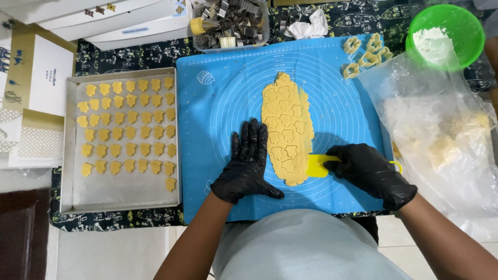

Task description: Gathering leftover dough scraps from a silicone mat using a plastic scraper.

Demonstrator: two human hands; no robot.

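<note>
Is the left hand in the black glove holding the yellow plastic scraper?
No, the left hand lies flat on the blue silicone mat; the right hand holds the yellow plastic scraper.

1. The baking mat (228, 93) is blue with white circle lines.
2. The dough sheet (287, 129) is pale yellow, and the scraper (317, 166) is bright yellow.
3. Both gloves are black: left hand (248, 163), right hand (372, 173).
4. The bowl (467, 23) is green.

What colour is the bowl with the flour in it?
Bright green. The bowl shows in the head view, at the top right.
</note>
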